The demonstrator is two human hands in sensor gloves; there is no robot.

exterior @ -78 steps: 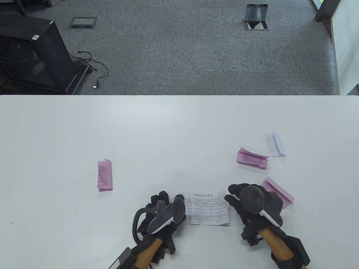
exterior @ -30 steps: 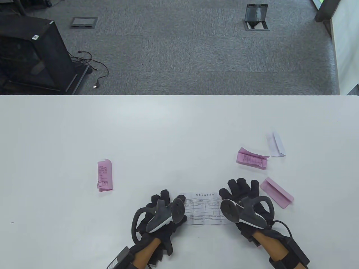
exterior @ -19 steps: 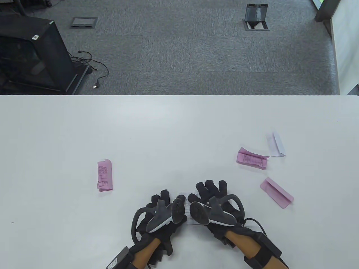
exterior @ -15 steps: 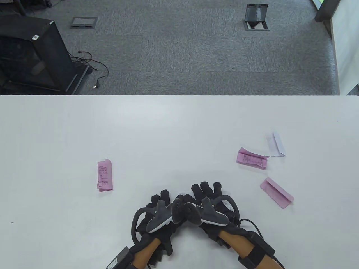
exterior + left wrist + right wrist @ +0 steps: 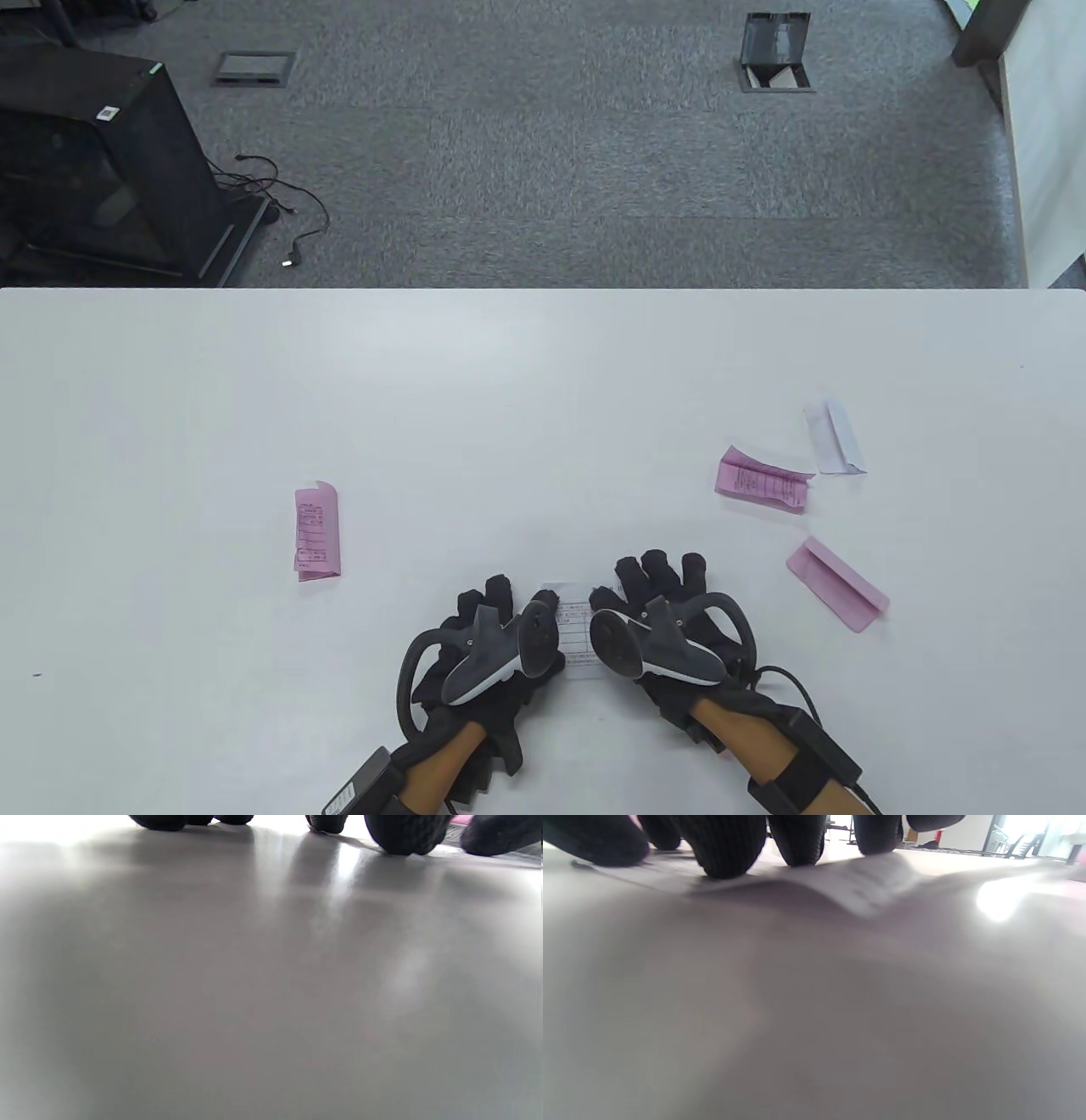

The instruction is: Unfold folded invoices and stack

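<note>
An unfolded white invoice [image 5: 578,633] lies flat near the table's front edge, mostly covered by both hands. My left hand [image 5: 496,604] rests flat on its left end with fingers straight. My right hand [image 5: 655,581] presses flat on the sheet just to the right, close beside the left. In the right wrist view the fingertips [image 5: 725,844] press on the paper [image 5: 865,887], which bulges up a little to their right. In the left wrist view the fingertips [image 5: 407,834] touch the table, with the sheet's edge [image 5: 492,855] at the top right.
Folded invoices lie scattered on the white table [image 5: 543,382]: a pink one [image 5: 317,531] at the left, a pink one [image 5: 763,480] and a white one [image 5: 835,437] at the right, and another pink one [image 5: 836,583] near my right hand.
My right hand went flat onto the sheet and slid left along it up to the left hand, then came back slightly to the right. The left hand stayed put.
</note>
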